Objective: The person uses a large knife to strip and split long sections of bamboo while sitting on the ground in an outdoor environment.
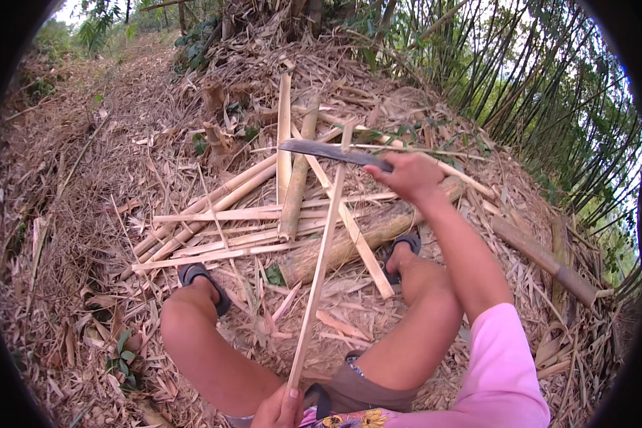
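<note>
Two closed grips are showing: the left hand (277,411), low before the lap, is curling its fingers (289,404) round the near end of a slim bamboo strip (316,278), while the right hand (412,175) is clenching a knife (321,148) at its handle end. Pale, straight and flat-sided, the bamboo strip is slanting up and away between the knees, its far end poking past the knife. The dark grey metal blade, long and gently curved, is pointing leftward and crossing the strip near that far end; whether its edge is biting into the fibre, I cannot tell.

Farther out, a thick, round bamboo log (357,246) with mottled tan skin is lying aslant, just beside one dark sandal (414,241). A thinner bamboo pole (301,167), rounded and dull greenish brown, is lying next to a broad, flat slat (284,135) with a pale split face. Toward the left, long split lengths (225,215), straight-edged and cream-coloured, are crisscrossing in a loose heap. Papery, curled leaf litter (107,214) is covering the ground around them, and slender green bamboo stems (535,85) are rising densely at the right.
</note>
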Available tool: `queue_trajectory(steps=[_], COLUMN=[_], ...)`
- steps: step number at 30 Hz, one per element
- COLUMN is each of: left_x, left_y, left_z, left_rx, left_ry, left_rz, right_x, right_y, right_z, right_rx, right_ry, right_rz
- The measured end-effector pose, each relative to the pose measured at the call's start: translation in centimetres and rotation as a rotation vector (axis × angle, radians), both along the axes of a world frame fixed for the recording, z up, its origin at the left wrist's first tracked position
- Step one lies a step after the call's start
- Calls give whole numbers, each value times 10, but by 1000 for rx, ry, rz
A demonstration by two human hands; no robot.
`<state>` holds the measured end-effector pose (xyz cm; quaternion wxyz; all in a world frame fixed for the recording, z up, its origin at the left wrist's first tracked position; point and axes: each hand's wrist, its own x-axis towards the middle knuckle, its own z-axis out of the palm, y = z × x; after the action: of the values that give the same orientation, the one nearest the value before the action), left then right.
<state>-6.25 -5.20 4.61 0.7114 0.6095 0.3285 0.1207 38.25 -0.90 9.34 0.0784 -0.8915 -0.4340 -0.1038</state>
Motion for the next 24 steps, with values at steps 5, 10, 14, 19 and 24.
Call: queue_trajectory(steps=[5, 10, 14, 19, 24], left_x=[0, -12, -7, -32, -47], left_y=[7, 8, 4, 0, -7], left_z=[-2, -4, 5, -14, -61], left_rx=[-108, -131, -179, -168, 199], left_ry=[-5, 49, 92, 143, -72], left_rz=[-36, -113, -66, -63, -23], right_x=[-26, 38, 23, 20, 94], right_y=[20, 13, 26, 21, 18], right_z=[-5, -5, -23, -17, -31], right_rx=[76, 89, 166, 112, 462], right_ry=[-123, -12, -144, -125, 288], right_rz=[180, -51, 12, 71, -386])
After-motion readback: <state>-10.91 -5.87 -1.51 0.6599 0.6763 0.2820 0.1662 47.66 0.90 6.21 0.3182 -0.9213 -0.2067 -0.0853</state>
